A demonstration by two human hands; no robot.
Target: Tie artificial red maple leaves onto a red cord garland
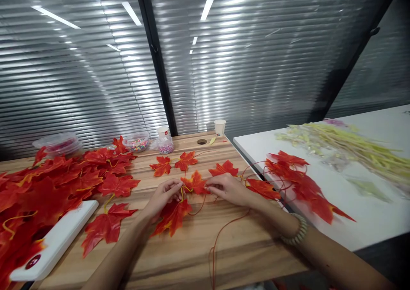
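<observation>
My left hand (pixel 165 196) is closed in a pinch on the yellow stem of an artificial maple leaf (pixel 174 217), red with orange edges, which lies under and beside the fingers. Another red-orange maple leaf (pixel 194 182) lies between my two hands, its yellow stem meeting the left fingertips. At that leaf's right edge, my right hand (pixel 228 190) has its thumb and fingers pressed together on a thin red cord; the exact grip is partly hidden. Loose red cord (pixel 215 238) trails down the wooden table (pixel 179 260). A beaded bracelet (pixel 297 230) circles the right wrist.
A heap of red maple leaves (pixel 54 187) covers the left side, around a white device (pixel 60 243). Bead containers (pixel 137 142) and paper cups (pixel 220 127) stand at the back. Strung leaves (pixel 301 183) reach onto the white table (pixel 339 221), which bears yellow-green strips (pixel 361 145).
</observation>
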